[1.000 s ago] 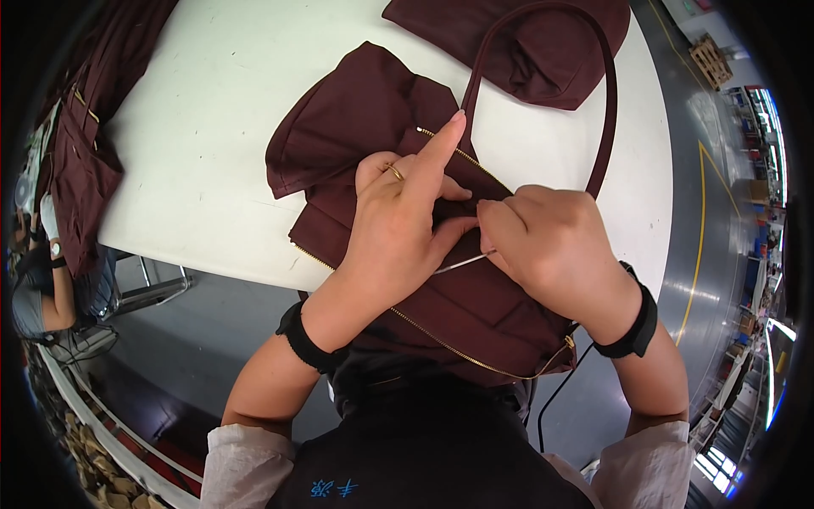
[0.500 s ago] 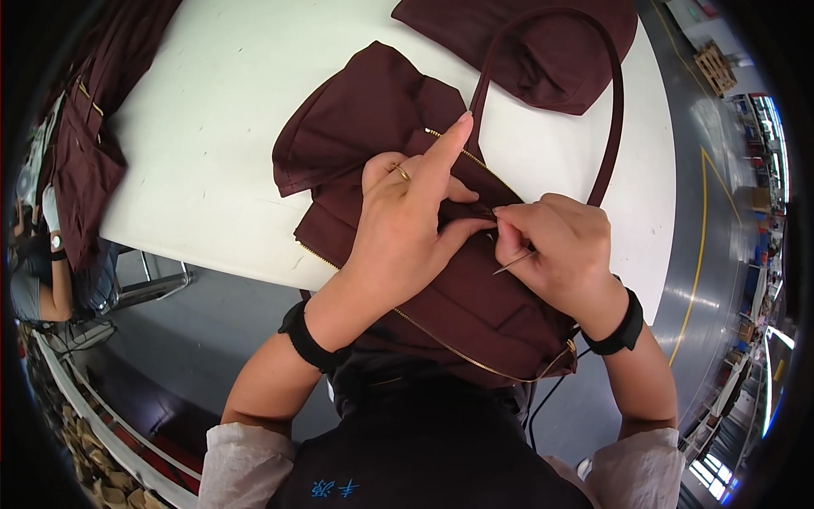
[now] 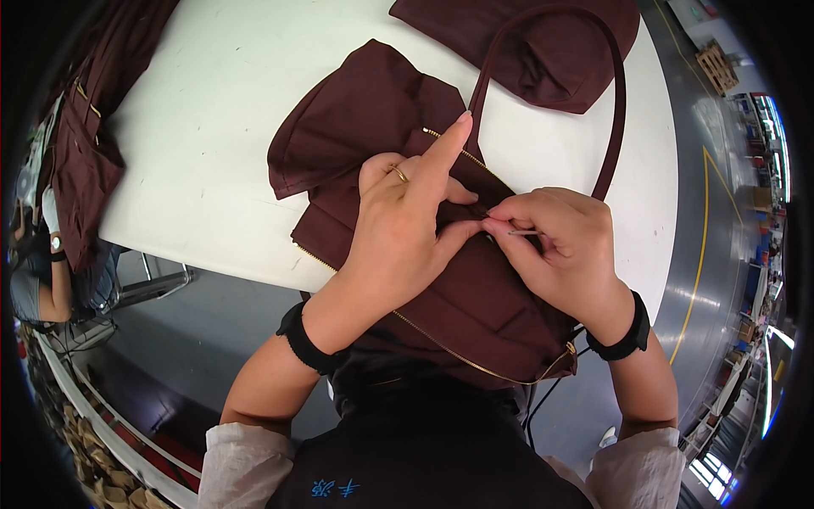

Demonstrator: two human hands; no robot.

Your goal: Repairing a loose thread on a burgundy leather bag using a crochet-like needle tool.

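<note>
A maroon fabric bag (image 3: 500, 284) with gold-toothed zipper edges lies over the near edge of the white table, its long strap looped up to the right. My left hand (image 3: 398, 216), a ring on one finger, pinches a fold of the bag between thumb and a bent finger while its index finger points up and away. Fingertip to fingertip with it, my right hand (image 3: 564, 242) pinches at the same fold. Held in the right hand is a thin pointed metal tool (image 3: 524, 232), its shaft partly hidden by the fingers. What lies between the fingertips is too small to make out.
Another maroon bag (image 3: 560, 64) lies at the far side of the white table (image 3: 203, 127). More maroon fabric (image 3: 89, 170) hangs at the left, beside another person's arm (image 3: 58, 271). A wooden pallet (image 3: 716, 68) stands on the floor at far right.
My right hand has shifted slightly left and turned, its fingertips now against my left thumb. The metal tool has swung from pointing down-left to lying nearly level. My left hand stays almost still.
</note>
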